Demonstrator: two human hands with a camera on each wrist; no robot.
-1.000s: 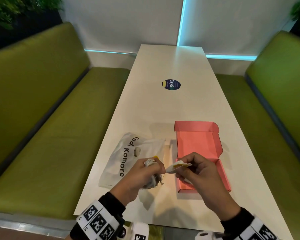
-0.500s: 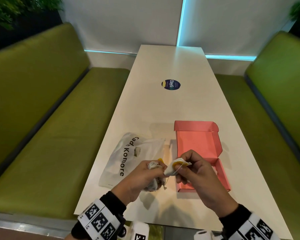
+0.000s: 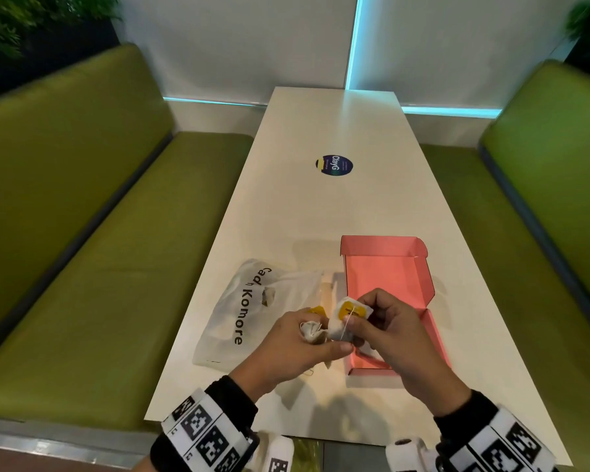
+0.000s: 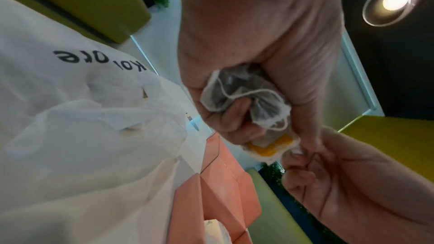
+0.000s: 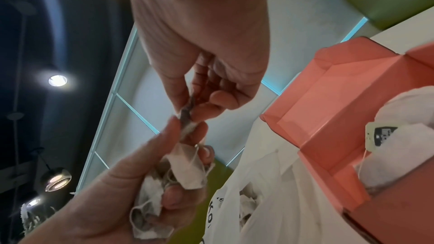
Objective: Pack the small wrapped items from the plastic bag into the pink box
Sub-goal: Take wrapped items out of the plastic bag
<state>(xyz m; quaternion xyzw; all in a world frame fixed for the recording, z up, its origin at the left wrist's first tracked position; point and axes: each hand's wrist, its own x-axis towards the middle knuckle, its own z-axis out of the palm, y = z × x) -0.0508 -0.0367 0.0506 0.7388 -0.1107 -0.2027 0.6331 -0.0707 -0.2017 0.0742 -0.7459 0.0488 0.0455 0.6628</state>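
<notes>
Left hand, fingers curled tight round a bunch of little tea bags with strings, held up above the white table. Right hand, thumb and fingers pinching 1 tea bag with a yellow tag, touching the bunch in the left hand. Just under and past the right hand, the pink box, lid flipped open, flat on the table. Inside the box, seen from the right wrist, white tea bags with a dark tag already lying there. Just left of the box, the plastic bag, see-through white with black letters, lying flat with more small items inside. Farther up the table, a round dark sticker. Green benches on both sides.
</notes>
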